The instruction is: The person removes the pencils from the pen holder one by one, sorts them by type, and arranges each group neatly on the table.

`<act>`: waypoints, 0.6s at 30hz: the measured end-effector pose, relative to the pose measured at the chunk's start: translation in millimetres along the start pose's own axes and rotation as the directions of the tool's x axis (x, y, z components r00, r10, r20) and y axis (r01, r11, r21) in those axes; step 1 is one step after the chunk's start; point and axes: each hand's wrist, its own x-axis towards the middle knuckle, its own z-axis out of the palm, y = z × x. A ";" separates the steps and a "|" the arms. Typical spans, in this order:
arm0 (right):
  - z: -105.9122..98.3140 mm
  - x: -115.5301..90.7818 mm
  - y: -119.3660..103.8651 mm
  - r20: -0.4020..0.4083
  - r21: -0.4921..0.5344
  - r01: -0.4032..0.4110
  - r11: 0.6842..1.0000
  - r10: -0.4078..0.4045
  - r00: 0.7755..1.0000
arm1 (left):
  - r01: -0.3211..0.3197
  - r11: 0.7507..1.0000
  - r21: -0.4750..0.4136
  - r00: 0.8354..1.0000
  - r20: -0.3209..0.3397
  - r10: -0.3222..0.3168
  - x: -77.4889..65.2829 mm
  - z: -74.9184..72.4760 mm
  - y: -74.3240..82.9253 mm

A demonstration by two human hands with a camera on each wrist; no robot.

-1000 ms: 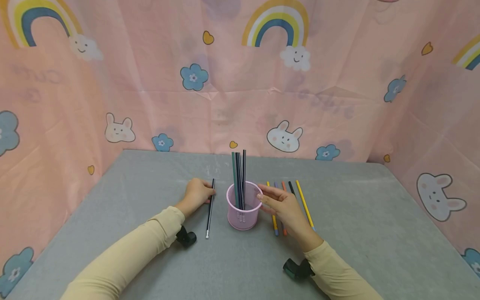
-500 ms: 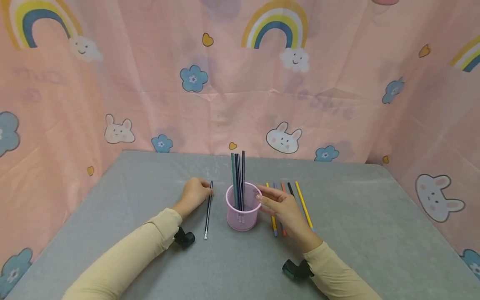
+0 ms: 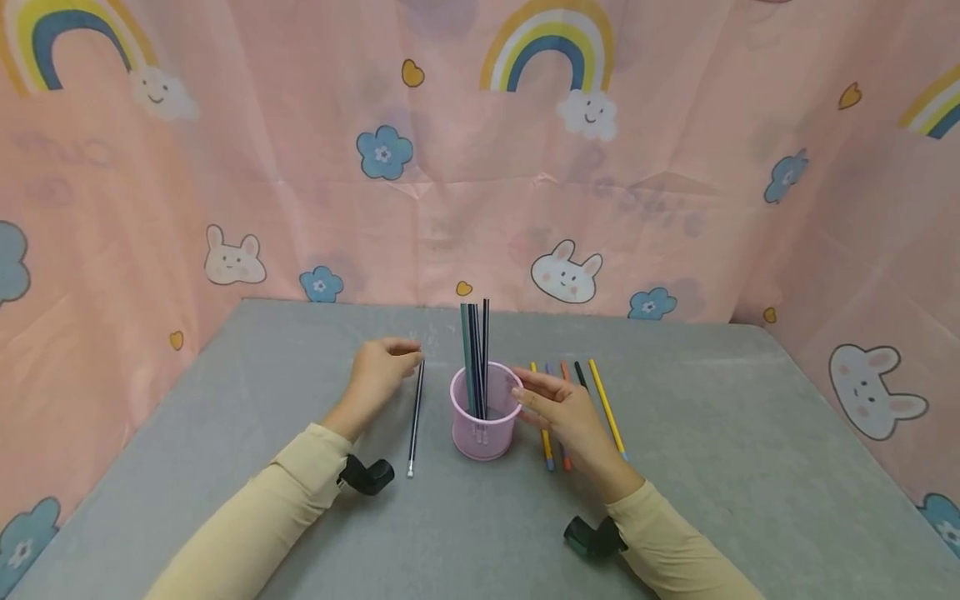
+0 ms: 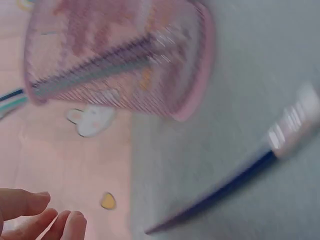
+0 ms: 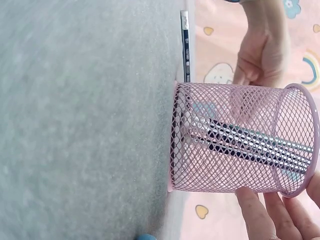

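A pink mesh pencil cup (image 3: pixel 483 440) stands upright on the grey table, with several dark and green pencils (image 3: pixel 472 350) leaning inside, eraser ends down. My right hand (image 3: pixel 566 417) holds the cup at its right side, thumb at the rim and fingers along the mesh wall (image 5: pixel 225 180). Left of the cup lies a single dark pencil (image 3: pixel 416 421), its white eraser end (image 4: pixel 295 120) toward me. My left hand (image 3: pixel 378 375) hovers by that pencil's far end, thumb and fingers apart with nothing between them in the left wrist view.
Right of the cup, partly behind my right hand, lies a row of several coloured pencils, including a yellow pencil (image 3: pixel 607 408) and a black pencil (image 3: pixel 581 375). A pink printed curtain (image 3: pixel 465 208) hangs behind the table (image 3: pixel 750 467).
My left hand has let go of the dark pencil at the left and risen slightly away from it. The pencil lies on the table. My right hand stays on the cup.
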 end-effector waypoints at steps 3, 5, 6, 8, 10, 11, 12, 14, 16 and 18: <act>0.2 0.4 0.0 -0.001 -0.005 0.003 1.000 -0.003 1.000 | 0.003 0.998 -0.061 1.000 0.009 -0.002 -5.9 -0.4 5.5; 0.2 0.5 -0.2 0.001 -0.005 0.004 1.000 -0.004 1.000 | -0.008 0.998 -0.064 1.000 0.005 0.008 -9.5 1.0 8.5; 0.2 0.5 -0.3 0.001 -0.005 0.005 1.000 -0.005 1.000 | -0.014 0.998 -0.066 1.000 0.001 0.014 -11.3 2.0 9.8; 0.3 0.4 -0.4 0.001 -0.006 0.004 1.000 -0.004 1.000 | -0.033 0.998 -0.056 0.999 -0.007 0.033 -14.2 4.5 12.3; 0.2 0.4 -0.4 0.000 -0.006 0.005 1.000 -0.005 1.000 | -0.055 0.997 -0.059 0.998 -0.012 0.054 -16.0 7.5 14.7; 0.2 0.5 -0.3 0.000 -0.005 0.004 1.000 -0.004 1.000 | -0.066 0.996 -0.065 0.998 -0.013 0.065 -16.7 9.1 16.1; 0.1 0.5 -0.3 0.000 -0.005 0.003 1.000 -0.003 1.000 | -0.072 0.995 -0.071 0.997 -0.015 0.072 -17.4 10.9 17.5; 0.0 0.5 -0.3 0.000 -0.005 0.003 1.000 -0.003 1.000 | -0.090 0.992 -0.088 0.996 -0.012 0.089 -18.6 14.5 20.3; -0.2 0.4 -0.4 0.001 -0.005 0.005 1.000 -0.005 1.000 | -0.100 0.989 -0.111 0.995 -0.009 0.100 -19.9 18.2 23.6; 0.0 0.5 -0.5 0.003 -0.005 0.005 1.000 -0.005 1.000 | -0.111 0.986 -0.123 0.994 -0.008 0.111 -21.6 21.3 26.9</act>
